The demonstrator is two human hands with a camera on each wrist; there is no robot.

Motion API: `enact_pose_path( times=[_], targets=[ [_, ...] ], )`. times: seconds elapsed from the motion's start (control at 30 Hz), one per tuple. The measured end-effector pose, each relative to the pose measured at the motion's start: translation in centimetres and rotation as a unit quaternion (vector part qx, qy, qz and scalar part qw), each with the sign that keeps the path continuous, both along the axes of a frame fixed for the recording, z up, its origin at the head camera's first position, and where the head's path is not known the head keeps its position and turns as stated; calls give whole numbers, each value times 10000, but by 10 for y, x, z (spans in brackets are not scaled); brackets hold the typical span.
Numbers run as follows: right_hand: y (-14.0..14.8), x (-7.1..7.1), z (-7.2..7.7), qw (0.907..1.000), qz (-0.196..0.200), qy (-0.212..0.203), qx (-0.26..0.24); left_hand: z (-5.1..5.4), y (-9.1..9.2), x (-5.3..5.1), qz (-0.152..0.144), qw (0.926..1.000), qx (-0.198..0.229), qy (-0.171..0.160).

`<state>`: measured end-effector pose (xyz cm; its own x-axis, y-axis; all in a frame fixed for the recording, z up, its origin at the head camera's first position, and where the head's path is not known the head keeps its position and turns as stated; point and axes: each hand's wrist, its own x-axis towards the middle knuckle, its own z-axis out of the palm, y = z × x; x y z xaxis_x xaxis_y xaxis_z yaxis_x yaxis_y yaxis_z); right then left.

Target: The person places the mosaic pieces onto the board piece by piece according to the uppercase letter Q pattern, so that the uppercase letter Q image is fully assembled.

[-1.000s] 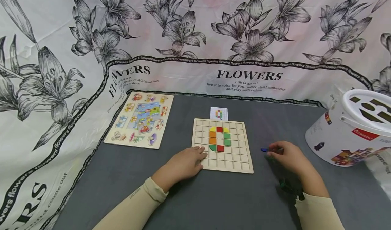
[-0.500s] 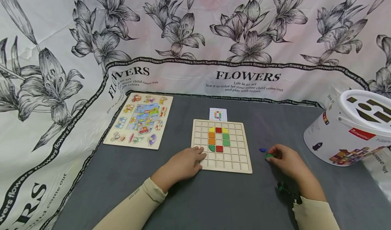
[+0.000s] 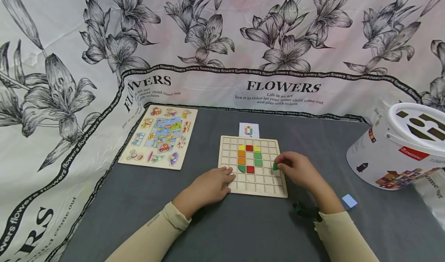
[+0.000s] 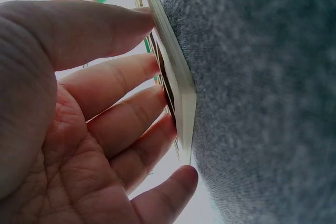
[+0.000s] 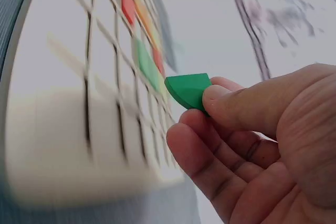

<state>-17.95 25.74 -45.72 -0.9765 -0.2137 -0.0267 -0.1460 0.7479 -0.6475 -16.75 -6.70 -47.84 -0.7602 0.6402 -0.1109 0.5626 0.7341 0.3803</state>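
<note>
A wooden grid board [image 3: 259, 186] lies on the table with yellow, red, orange and green tiles forming a ring in its squares. My left hand [image 3: 210, 184] rests at the board's left front edge; in the left wrist view its fingertips touch the rim [image 4: 176, 72]. Over the board's right side, my right hand [image 3: 299, 170] pinches a green quarter-round tile [image 5: 189, 88] between thumb and fingers. That tile is held above the grid, apart from the squares. A small card [image 3: 248, 130] printed with a coloured tile pattern lies at the board's far edge.
At the left lies a wooden picture puzzle board [image 3: 126, 153]. A white bucket [image 3: 379, 153] with a slotted lid stands at the right. Beside the right forearm is a light blue square thing [image 3: 349, 201]. A flower-printed sheet [image 3: 208, 88] rises behind the table.
My right hand has lifted the green tile off the table and moved left over the board. The blue piece is out of sight now. My left hand stays put.
</note>
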Motion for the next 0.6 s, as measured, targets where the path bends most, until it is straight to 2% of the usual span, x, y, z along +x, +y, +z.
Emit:
enact_pose_path(
  times=[0.1, 0.2, 0.6],
  targets=[
    [-24, -13, -7, 9995, 285, -162, -28, -1, 1, 0, -52, 10000, -35, 48],
    [-35, -20, -14, 9987, 450, -184, 127, -2, 3, 0, -81, 10000, -48, 20],
    [-48, -22, -18, 9975, 577, 132, 381, 2, 0, 0, 68, 9999, -86, -51]
  ],
)
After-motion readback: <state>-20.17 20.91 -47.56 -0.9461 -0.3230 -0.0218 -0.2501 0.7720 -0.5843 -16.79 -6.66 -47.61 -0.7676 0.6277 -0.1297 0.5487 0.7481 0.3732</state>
